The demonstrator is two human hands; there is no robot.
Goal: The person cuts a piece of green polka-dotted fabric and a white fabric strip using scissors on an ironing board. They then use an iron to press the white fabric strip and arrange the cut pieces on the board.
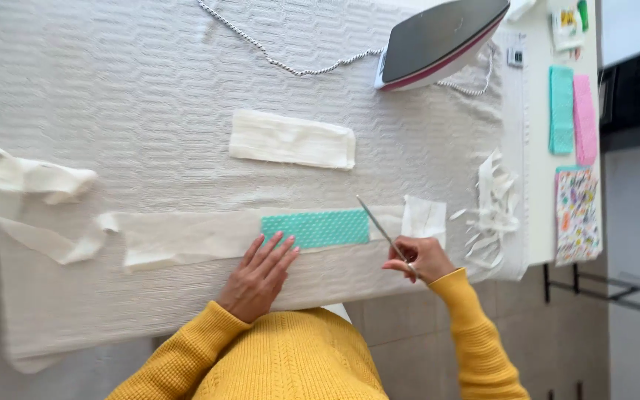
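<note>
The teal fabric piece (pixel 315 228) was a small rectangle with a bumpy, dotted weave, lying flat on a long cream fabric strip (pixel 187 238) near the front edge of the padded worktop (pixel 112 89). The left hand (pixel 257 277) pressed down at the piece's 7 o'clock corner, fingers (pixel 279 248) together and flat, tips touching the teal edge and the cream strip. At the piece's 3 o'clock end, the scissors (pixel 381 230) angled in, blades nearly closed, with the right hand (pixel 422 259) wrapped around the handles, fingers clamped on them. Just past the blades lay a white cut piece (pixel 424 218), and further toward 3 o'clock a heap of white trimmings (pixel 494 211). At 12 o'clock lay a folded cream rectangle (pixel 292 139), and beyond it at 1 o'clock an iron (pixel 442 41) with its braided cord (pixel 290 63).
</note>
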